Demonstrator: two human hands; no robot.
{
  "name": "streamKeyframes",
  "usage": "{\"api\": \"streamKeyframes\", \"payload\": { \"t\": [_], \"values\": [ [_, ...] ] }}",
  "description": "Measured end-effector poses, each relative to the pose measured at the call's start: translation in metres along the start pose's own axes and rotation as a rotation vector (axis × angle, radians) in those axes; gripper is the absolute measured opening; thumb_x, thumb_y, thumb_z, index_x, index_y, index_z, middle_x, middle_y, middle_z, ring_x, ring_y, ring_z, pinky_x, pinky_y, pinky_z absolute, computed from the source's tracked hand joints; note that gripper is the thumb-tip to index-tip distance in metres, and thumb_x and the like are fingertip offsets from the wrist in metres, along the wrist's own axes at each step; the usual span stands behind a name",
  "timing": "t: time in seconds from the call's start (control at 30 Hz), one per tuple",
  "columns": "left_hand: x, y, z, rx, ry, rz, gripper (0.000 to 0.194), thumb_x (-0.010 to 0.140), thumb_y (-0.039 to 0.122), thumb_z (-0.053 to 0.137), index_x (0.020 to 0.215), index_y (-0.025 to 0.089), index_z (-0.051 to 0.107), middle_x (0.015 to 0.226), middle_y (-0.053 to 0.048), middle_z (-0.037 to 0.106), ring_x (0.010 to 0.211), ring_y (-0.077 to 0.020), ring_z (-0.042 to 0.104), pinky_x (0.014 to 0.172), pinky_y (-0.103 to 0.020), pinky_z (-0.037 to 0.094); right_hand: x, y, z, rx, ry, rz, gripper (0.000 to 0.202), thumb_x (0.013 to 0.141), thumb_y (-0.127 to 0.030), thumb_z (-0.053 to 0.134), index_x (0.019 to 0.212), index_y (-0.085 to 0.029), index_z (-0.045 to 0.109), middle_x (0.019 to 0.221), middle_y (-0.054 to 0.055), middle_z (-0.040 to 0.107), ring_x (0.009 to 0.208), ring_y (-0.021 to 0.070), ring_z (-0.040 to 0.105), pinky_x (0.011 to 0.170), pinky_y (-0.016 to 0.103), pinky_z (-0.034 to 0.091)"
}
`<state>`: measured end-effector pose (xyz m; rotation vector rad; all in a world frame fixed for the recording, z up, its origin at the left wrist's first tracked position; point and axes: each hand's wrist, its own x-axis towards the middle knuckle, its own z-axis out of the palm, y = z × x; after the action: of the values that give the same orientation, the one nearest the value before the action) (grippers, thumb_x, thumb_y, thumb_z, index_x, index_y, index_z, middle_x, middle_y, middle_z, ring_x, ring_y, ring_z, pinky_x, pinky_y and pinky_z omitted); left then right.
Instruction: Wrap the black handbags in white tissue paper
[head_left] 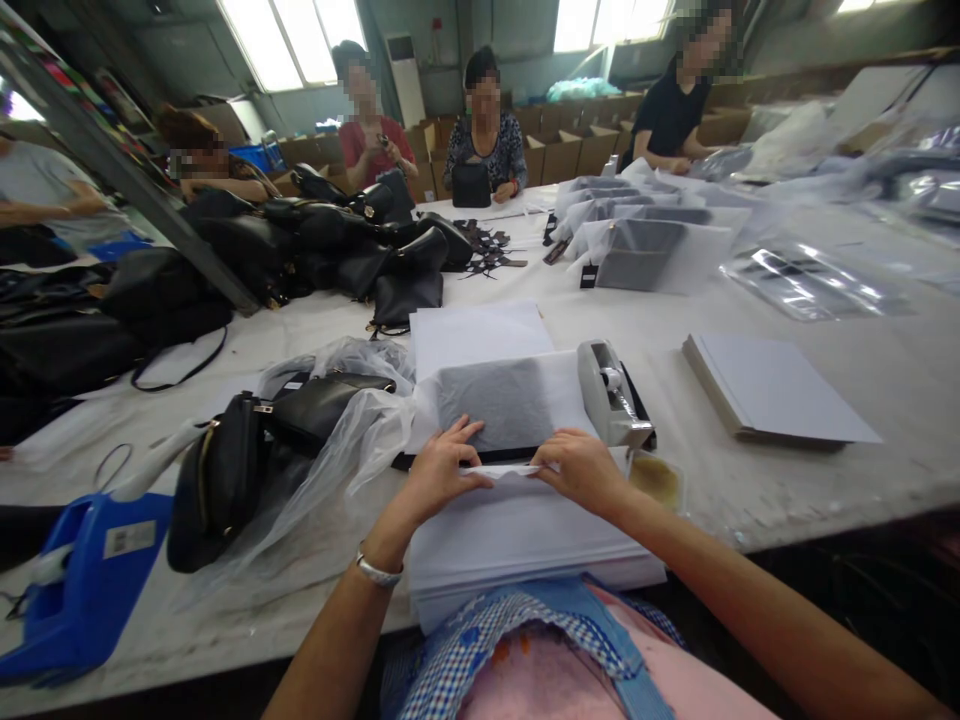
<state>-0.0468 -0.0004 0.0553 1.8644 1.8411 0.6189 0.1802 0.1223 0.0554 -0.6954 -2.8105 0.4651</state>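
Observation:
A black bag, partly covered by thin white tissue paper (495, 400), lies in front of me on a stack of white paper sheets (517, 535). My left hand (442, 465) pinches the near edge of the tissue between thumb and fingers, with one fingertip resting on the wrapped bag. My right hand (581, 468) grips the same edge farther right, its fingers closed. A folded strip of paper runs between both hands, and a dark band of the bag shows just beyond it. Right of the bag stands a grey tape dispenser (606, 395).
Black handbags (225, 470) and clear plastic lie to the left, near a blue tape dispenser (97, 575). A stack of white boards (776, 390) sits at right. Wrapped bags (641, 255) stand farther back. A small yellow sponge dish (656, 482) is by my right wrist. Several people work across the table.

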Motion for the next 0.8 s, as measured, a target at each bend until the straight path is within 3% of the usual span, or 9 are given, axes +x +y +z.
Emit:
{"api": "streamKeyframes", "payload": {
  "t": [0.13,0.3,0.4,0.5,0.6,0.7,0.8],
  "values": [
    [-0.002,0.003,-0.004,-0.04,-0.043,0.011,0.035,0.072,0.051,0.079,0.094,0.024,0.075,0.152,-0.01,0.044,0.146,-0.0329,0.027,0.115,-0.052,0.031,0.002,0.002,0.001,0.003,0.008,0.039,0.012,0.078,-0.037,0.078,0.075,-0.026,0.073,0.076,-0.002,0.075,0.08,0.02,0.065,0.082,0.031,0.042],
    [0.0,0.005,-0.002,-0.066,0.012,-0.021,0.027,0.093,0.04,0.055,0.091,0.022,0.075,0.147,-0.01,0.05,0.145,-0.0283,0.031,0.116,-0.046,0.031,0.002,0.0,0.0,-0.005,-0.025,0.039,0.016,0.077,-0.039,0.079,0.077,-0.024,0.071,0.079,-0.001,0.074,0.082,0.0205,0.065,0.082,0.032,0.043],
    [0.0,0.006,-0.001,-0.067,0.017,-0.027,0.028,0.094,0.034,0.051,0.088,0.02,0.075,0.147,-0.01,0.05,0.145,-0.028,0.03,0.116,-0.044,0.031,-0.004,-0.002,-0.004,0.0,-0.094,0.018,0.022,0.078,-0.044,0.077,0.084,-0.023,0.071,0.085,0.002,0.075,0.085,0.022,0.066,0.085,0.033,0.043],
    [-0.001,0.007,-0.005,-0.086,-0.025,-0.021,0.027,0.093,0.035,0.052,0.091,0.02,0.075,0.15,-0.01,0.046,0.146,-0.0286,0.027,0.117,-0.044,0.03,-0.013,-0.004,-0.01,0.051,-0.189,0.038,0.04,0.077,-0.059,0.072,0.094,-0.023,0.073,0.093,0.005,0.075,0.09,0.0252,0.068,0.081,0.031,0.045],
    [0.0,0.008,-0.013,-0.105,-0.085,-0.014,0.028,0.092,0.037,0.053,0.099,0.023,0.076,0.152,-0.008,0.043,0.147,-0.0284,0.025,0.118,-0.045,0.029,-0.018,-0.007,-0.016,0.155,-0.283,0.111,0.05,0.086,-0.068,0.053,0.098,-0.025,0.075,0.097,0.006,0.076,0.091,0.0252,0.069,0.073,0.029,0.044],
    [0.001,0.009,-0.021,-0.107,-0.147,-0.017,0.029,0.091,0.038,0.054,0.103,0.024,0.076,0.152,-0.007,0.042,0.147,-0.0283,0.024,0.118,-0.046,0.028,-0.017,-0.009,-0.021,0.24,-0.347,0.151,0.061,0.098,-0.062,0.031,0.086,-0.023,0.076,0.084,0.004,0.077,0.077,0.0208,0.069,0.063,0.027,0.041],
    [0.003,0.011,-0.025,-0.113,-0.175,-0.036,0.028,0.09,0.037,0.055,0.104,0.024,0.076,0.152,-0.007,0.042,0.147,-0.0287,0.024,0.119,-0.047,0.027,-0.012,-0.009,-0.022,0.281,-0.329,0.147,0.056,0.099,-0.052,0.036,0.074,-0.021,0.075,0.072,0.002,0.075,0.065,0.0179,0.066,0.057,0.025,0.04]
  ]
}}
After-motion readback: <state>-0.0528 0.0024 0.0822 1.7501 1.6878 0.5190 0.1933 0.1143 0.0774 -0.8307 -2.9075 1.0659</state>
